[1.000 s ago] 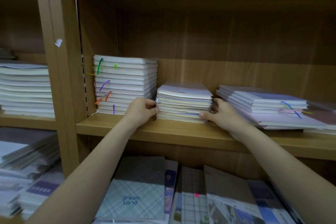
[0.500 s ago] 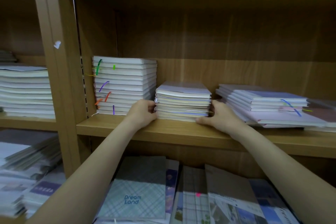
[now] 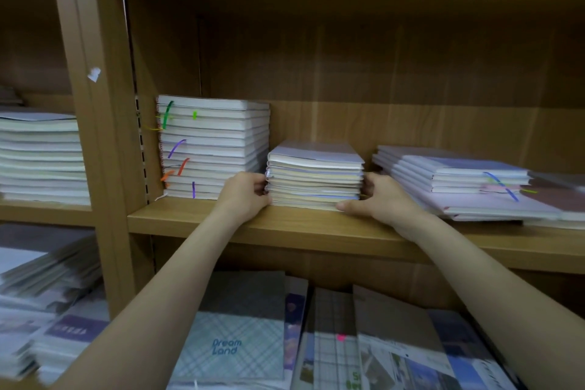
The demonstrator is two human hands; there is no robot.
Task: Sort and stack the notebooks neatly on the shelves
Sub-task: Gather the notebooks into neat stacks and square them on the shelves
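head view | middle notebook stack (image 3: pixel 315 179) on shelf (image 3: pixel 316 228), between taller and lower piles | left hand (image 3: pixel 245 196), right hand (image 3: pixel 381 199) clasp its sides, fingers apparently curled round edges, likely squaring it

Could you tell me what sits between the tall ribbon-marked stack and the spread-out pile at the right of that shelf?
The head view shows a shorter notebook stack, with the left hand and right hand flanking it.

One text reads clearly — "Dream Land", in blue letters on the pale plaid-patterned notebook cover (image 3: pixel 234 345) on the lower shelf; the white lettering on the purple-banded notebook cover (image 3: pixel 74 331) at lower left is too blurred to read
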